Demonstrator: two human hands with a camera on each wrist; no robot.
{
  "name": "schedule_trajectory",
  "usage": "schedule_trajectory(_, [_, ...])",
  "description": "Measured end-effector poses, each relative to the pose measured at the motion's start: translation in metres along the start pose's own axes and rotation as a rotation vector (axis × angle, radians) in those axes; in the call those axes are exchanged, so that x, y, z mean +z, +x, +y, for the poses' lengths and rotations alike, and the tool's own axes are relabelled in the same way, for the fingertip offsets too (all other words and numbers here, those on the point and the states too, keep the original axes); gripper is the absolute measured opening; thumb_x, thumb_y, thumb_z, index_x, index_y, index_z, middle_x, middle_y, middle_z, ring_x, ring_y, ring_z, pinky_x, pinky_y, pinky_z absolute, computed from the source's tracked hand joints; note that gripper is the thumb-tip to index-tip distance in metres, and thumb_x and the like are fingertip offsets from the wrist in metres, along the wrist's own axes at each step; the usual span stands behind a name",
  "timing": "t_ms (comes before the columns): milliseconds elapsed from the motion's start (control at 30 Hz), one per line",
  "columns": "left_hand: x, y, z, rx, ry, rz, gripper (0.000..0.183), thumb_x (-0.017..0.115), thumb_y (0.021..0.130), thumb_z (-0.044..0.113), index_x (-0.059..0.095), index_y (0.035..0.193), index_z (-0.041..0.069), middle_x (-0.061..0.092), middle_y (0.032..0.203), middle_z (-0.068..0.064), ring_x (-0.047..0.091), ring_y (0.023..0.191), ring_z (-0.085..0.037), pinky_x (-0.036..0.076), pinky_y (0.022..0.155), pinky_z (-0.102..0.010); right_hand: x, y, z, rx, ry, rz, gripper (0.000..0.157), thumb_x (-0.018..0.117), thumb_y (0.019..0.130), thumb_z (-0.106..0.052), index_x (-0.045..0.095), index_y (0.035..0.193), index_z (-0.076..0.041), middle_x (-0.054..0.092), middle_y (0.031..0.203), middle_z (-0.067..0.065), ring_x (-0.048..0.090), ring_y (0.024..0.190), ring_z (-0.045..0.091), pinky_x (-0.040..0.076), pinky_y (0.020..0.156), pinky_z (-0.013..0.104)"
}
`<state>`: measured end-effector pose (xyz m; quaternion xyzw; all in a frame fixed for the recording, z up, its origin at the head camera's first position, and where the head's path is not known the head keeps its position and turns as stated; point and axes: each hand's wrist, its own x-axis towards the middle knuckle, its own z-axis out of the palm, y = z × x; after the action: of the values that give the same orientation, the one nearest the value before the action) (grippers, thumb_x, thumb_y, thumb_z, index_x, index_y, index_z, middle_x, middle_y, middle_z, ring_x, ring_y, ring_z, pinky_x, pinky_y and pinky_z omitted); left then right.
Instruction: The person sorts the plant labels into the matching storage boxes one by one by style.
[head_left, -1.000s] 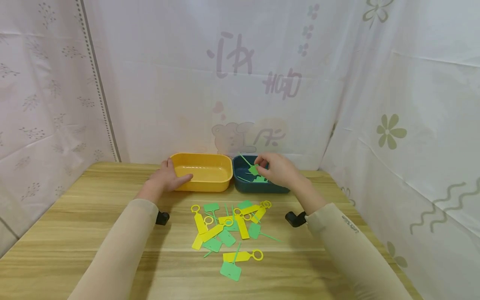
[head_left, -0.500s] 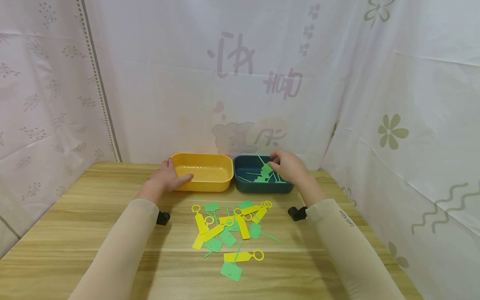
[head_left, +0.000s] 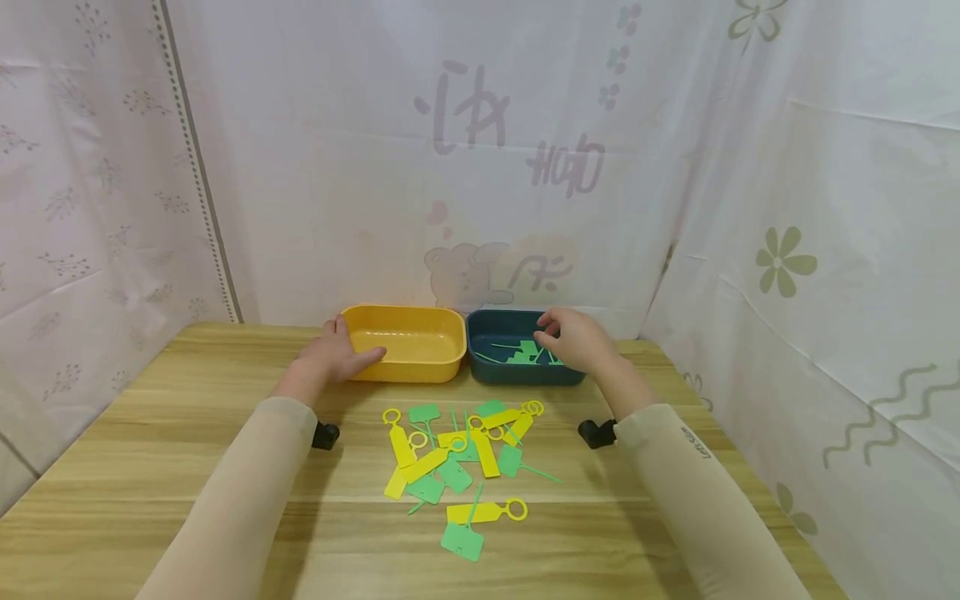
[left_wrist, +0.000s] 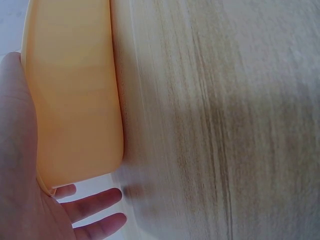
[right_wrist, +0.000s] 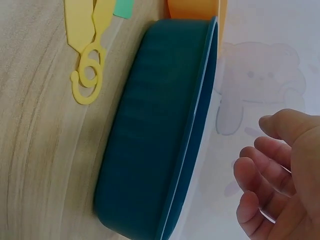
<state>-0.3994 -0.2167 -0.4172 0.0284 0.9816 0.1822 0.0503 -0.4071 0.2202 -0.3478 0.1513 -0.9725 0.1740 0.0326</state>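
My left hand (head_left: 328, 354) rests at the left end of a yellow plastic bin (head_left: 408, 372), thumb over its front rim. In the left wrist view its fingers (left_wrist: 95, 204) stretch loosely past the bin's end. My right hand (head_left: 579, 340) hovers over the right part of a dark blue bin (head_left: 517, 374). In the right wrist view its fingers (right_wrist: 250, 175) are loosely bent with nothing between them. Several green plant labels (head_left: 528, 352) lie inside the blue bin. No labels show in the yellow bin.
In front of the bins lies a mixed, overlapping pile of yellow ring-ended labels (head_left: 486, 454) and green stake labels (head_left: 454, 476). One yellow and one green label (head_left: 462, 542) cross nearer me. A printed curtain (head_left: 360, 183) hangs close behind the bins.
My right hand moved right over the blue bin and let go of a green label, which dropped onto the others inside. My left hand stayed put.
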Motion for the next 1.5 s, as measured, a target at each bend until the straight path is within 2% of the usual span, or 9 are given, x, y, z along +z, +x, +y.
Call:
schedule_trajectory(333, [0.0,-0.004,0.002,-0.007,-0.007,0.001,0.128,0.041,0.102,0.082,-0.009,0.169,-0.014,-0.001,0.18,-0.037,0.034,0.155,-0.065,0.033,0.125,-0.076,0.006,-0.007,-0.018,-0.054,-0.016,-0.039,0.04,0.065,0.111,-0.034,0.069,0.142,-0.009,0.076,0.129,0.011,0.072,0.115,0.032,0.058,0.104,0.053])
schedule_trajectory(700, [0.001,-0.002,0.0,-0.002,-0.003,0.006,0.129,0.04,0.101,0.084,-0.008,0.169,-0.014,-0.001,0.179,-0.038,0.035,0.154,-0.066,0.033,0.124,-0.078,0.035,-0.009,-0.053,-0.141,-0.03,-0.08,0.03,0.069,0.108,-0.034,0.074,0.134,-0.018,0.076,0.123,0.002,0.072,0.112,0.025,0.06,0.1,0.048])
schedule_trajectory(933, [0.002,-0.001,0.0,-0.003,-0.001,0.004,0.129,0.041,0.101,0.084,-0.008,0.169,-0.014,-0.001,0.18,-0.037,0.036,0.154,-0.065,0.033,0.124,-0.078,0.059,-0.012,-0.069,-0.297,-0.073,-0.17,0.024,0.069,0.108,-0.023,0.076,0.129,-0.012,0.075,0.119,0.002,0.071,0.109,0.023,0.06,0.101,0.042])
schedule_trajectory(1067, [0.001,-0.003,0.001,-0.007,-0.004,0.007,0.129,0.041,0.1,0.084,-0.007,0.169,-0.013,0.0,0.18,-0.036,0.036,0.154,-0.065,0.033,0.123,-0.078,0.07,-0.015,-0.075,-0.372,-0.129,-0.238,0.019,0.07,0.107,-0.018,0.078,0.124,-0.014,0.073,0.115,-0.001,0.068,0.103,0.019,0.06,0.099,0.038])
schedule_trajectory(1300, [-0.002,-0.003,0.001,-0.001,-0.004,0.01,0.128,0.041,0.101,0.084,-0.006,0.17,-0.013,0.0,0.18,-0.036,0.035,0.155,-0.065,0.034,0.124,-0.076,0.083,-0.018,-0.083,-0.406,-0.193,-0.35,0.019,0.077,0.102,-0.016,0.08,0.12,-0.022,0.071,0.119,-0.001,0.068,0.111,0.018,0.058,0.104,0.041])
schedule_trajectory(1500, [0.0,-0.001,0.0,-0.01,-0.008,0.005,0.128,0.041,0.101,0.083,-0.008,0.17,-0.012,-0.002,0.18,-0.035,0.035,0.154,-0.065,0.033,0.124,-0.077,0.09,-0.022,-0.084,-0.453,-0.229,-0.362,0.016,0.078,0.1,-0.013,0.08,0.112,-0.024,0.069,0.115,0.0,0.06,0.097,0.015,0.057,0.097,0.038])
